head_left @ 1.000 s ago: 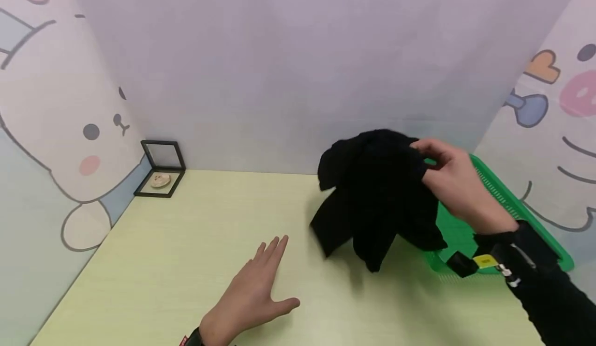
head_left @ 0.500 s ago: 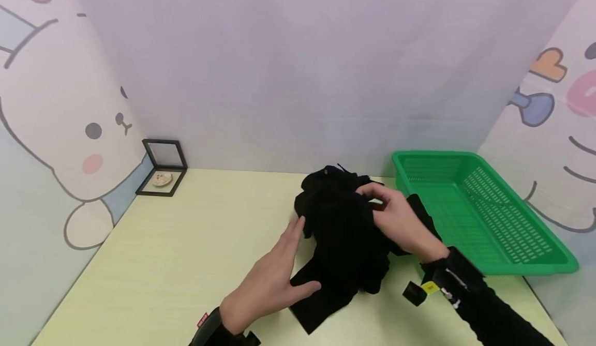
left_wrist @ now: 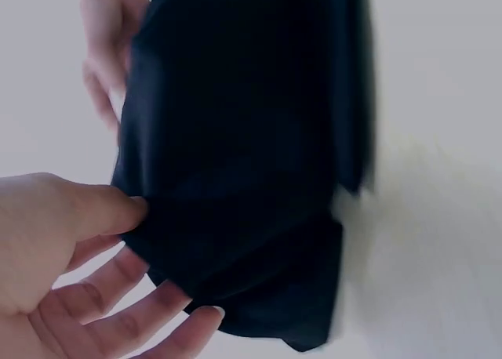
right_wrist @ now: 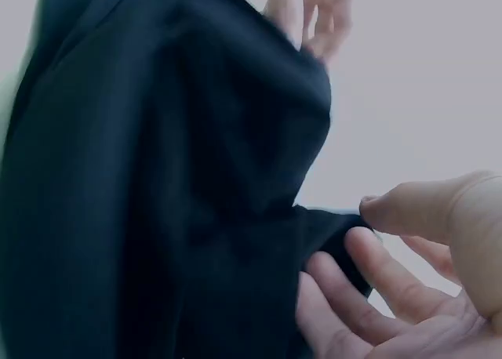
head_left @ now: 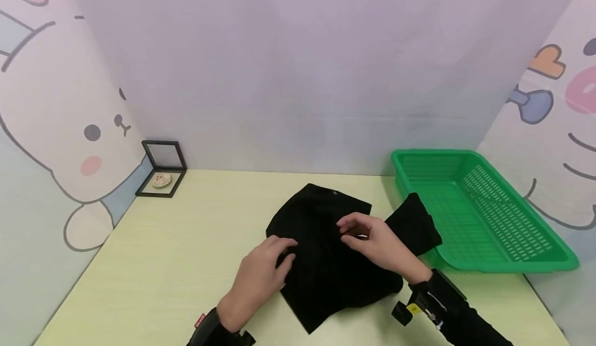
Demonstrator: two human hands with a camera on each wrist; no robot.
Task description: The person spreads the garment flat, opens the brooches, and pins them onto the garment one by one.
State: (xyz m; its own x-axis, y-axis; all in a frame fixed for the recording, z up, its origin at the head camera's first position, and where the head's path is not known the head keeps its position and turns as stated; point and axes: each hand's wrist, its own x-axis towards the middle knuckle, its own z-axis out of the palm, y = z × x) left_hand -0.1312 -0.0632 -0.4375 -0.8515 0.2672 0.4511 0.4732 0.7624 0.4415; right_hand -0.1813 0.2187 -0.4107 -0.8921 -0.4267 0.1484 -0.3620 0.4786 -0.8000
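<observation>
A black garment point(head_left: 321, 263) lies bunched on the table in front of me, one flap reaching right to the green basket. My left hand point(head_left: 261, 271) is at its left edge, fingers bent. In the left wrist view the thumb lies over the dark cloth point(left_wrist: 227, 139) with the fingers beneath, pinching it. Over the garment's right part, my right hand point(head_left: 379, 242) has thumb and fingers curved toward each other. The right wrist view has a corner of the cloth point(right_wrist: 212, 155) between that thumb and the fingers. Both wrists wear dark bands.
A green plastic basket point(head_left: 556, 255) with perforated sides stands at the right. On the far left of the pale yellow table point(head_left: 186, 263) sits an open black-framed case point(head_left: 160, 195) holding a small shell-like object point(head_left: 162, 180). A lilac backdrop point(head_left: 279, 77) rises behind.
The right hand has brought the black garment left and down from beside the basket onto the table. The garment has spread wider, and the left hand has moved from apart to its left edge.
</observation>
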